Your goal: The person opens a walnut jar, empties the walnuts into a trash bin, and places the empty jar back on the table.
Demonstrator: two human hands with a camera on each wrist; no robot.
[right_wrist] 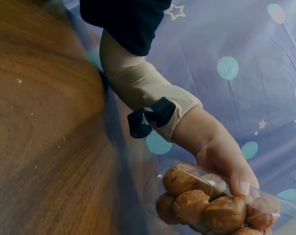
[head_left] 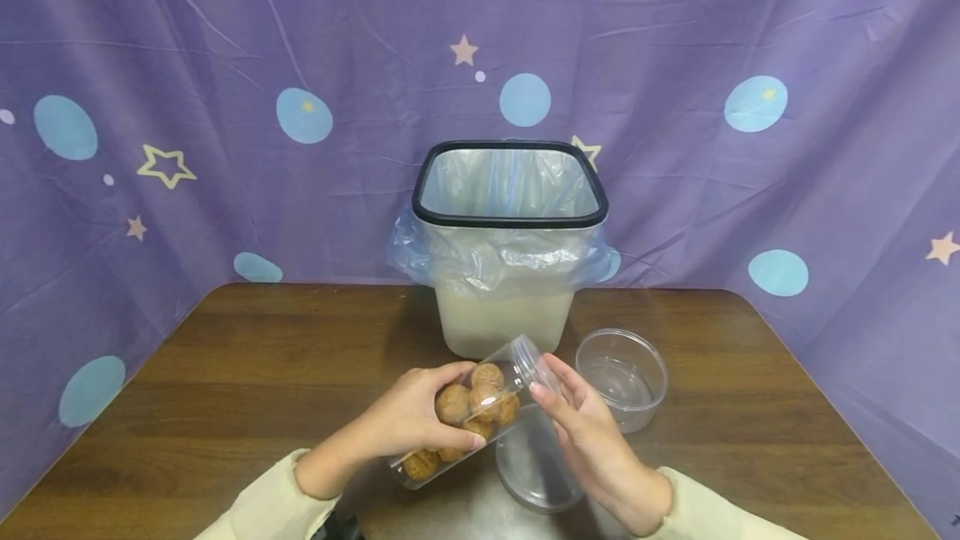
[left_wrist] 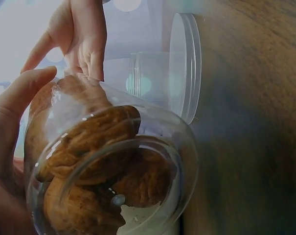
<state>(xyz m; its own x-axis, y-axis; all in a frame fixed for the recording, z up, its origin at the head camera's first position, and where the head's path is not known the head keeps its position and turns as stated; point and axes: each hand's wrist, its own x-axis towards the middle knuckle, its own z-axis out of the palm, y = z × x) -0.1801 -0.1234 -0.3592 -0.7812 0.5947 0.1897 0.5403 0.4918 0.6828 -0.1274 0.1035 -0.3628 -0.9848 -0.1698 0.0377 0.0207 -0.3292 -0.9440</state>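
A clear plastic jar (head_left: 504,357) with several walnuts (head_left: 453,404) inside is held tilted above the table, its rimmed end up toward the right. My left hand (head_left: 405,415) grips the jar's body, thumb on the near side. At the rimmed end, my right hand (head_left: 596,432) holds the jar between thumb and fingers. Whether a lid sits on that end I cannot tell. Below the jar, a round clear lid (head_left: 536,469) lies flat on the table. The walnuts (right_wrist: 225,214) show close up in the right wrist view, beside the left thumb.
Behind the hands stands a white bin (head_left: 502,319) with a black rim, lined with a blue translucent bag (head_left: 517,257). A round clear container (head_left: 652,398) sits right of the right hand. The wooden table (head_left: 262,382) ends at a purple patterned curtain (head_left: 360,40).
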